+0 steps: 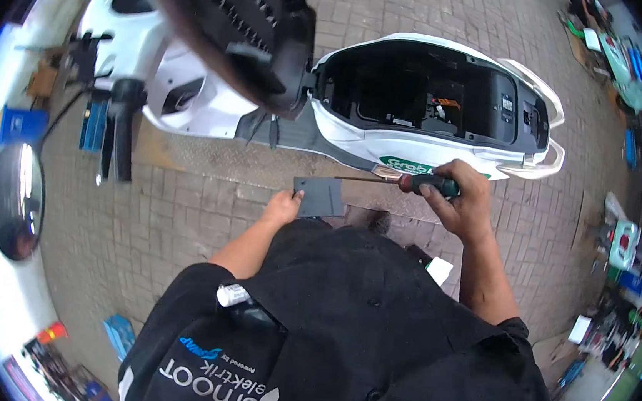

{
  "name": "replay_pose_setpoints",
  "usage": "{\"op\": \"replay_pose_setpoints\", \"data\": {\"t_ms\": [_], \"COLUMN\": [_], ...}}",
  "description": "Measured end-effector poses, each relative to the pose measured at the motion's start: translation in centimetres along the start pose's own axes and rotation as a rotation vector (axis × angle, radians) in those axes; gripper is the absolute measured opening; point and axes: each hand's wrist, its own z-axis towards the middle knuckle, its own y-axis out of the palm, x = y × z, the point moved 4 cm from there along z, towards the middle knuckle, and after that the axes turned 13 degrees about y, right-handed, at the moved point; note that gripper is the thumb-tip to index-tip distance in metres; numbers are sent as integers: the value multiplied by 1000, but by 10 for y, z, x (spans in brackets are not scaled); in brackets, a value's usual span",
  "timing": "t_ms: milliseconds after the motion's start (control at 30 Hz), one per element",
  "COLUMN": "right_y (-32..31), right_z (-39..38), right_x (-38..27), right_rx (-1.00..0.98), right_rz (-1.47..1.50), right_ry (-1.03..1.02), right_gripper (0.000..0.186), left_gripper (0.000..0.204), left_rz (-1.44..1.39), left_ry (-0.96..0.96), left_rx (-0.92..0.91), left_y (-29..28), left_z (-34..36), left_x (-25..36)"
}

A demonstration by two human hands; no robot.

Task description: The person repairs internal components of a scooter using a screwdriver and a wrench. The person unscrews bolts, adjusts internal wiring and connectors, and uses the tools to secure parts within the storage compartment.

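My left hand (pixel 283 206) pinches the left edge of a flat grey panel (pixel 320 198), held in front of my waist. My right hand (pixel 460 198) is wrapped round the dark green and red handle of a screwdriver (pixel 430 185). Its thin shaft points left, and the tip is by the panel's upper right edge; whether it touches cannot be told. Just beyond my hands stands a white scooter (pixel 350 134). Its seat (pixel 238 22) is raised, leaving the black storage compartment (pixel 394 84) uncovered, with a small orange item (pixel 448 102) inside.
The handlebar grip (pixel 122 127) and a round mirror (pixel 16 200) stick out at the left. A metal plate (pixel 209 160) lies on the brick floor (pixel 179 225) beneath the scooter. Blue bins (pixel 23 127) stand far left. Green and white scooter parts (pixel 624 245) line the right side.
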Motion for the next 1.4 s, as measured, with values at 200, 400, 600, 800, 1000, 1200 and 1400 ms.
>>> {"op": "replay_pose_setpoints", "data": {"t_ms": [200, 400, 600, 800, 1000, 1200, 1400], "right_y": [73, 197, 261, 257, 254, 250, 250], "right_z": [-65, -190, -251, -253, -256, -269, -266], "right_x": [86, 172, 219, 242, 250, 246, 247], "right_rx": [-97, -356, -566, -603, -597, -592, -511], "right_rz": [106, 105, 20, 7, 42, 72, 121], "right_ry": [458, 1012, 1101, 1132, 1129, 1165, 1148], "right_gripper": [33, 48, 45, 45, 45, 48, 51], "left_gripper": [59, 58, 40, 40, 46, 70, 68], "left_rz": [218, -189, -975, -1056, -1183, -850, -131], "left_ry": [-158, -179, -654, -570, -464, -548, -260], "left_rx": [-180, 248, 530, 640, 755, 653, 233], "left_y": [-4, 21, 85, 90, 76, 84, 117], "left_z": [80, 196, 320, 334, 321, 305, 228], "left_x": [-122, -188, -189, -225, -211, -171, -158]}}
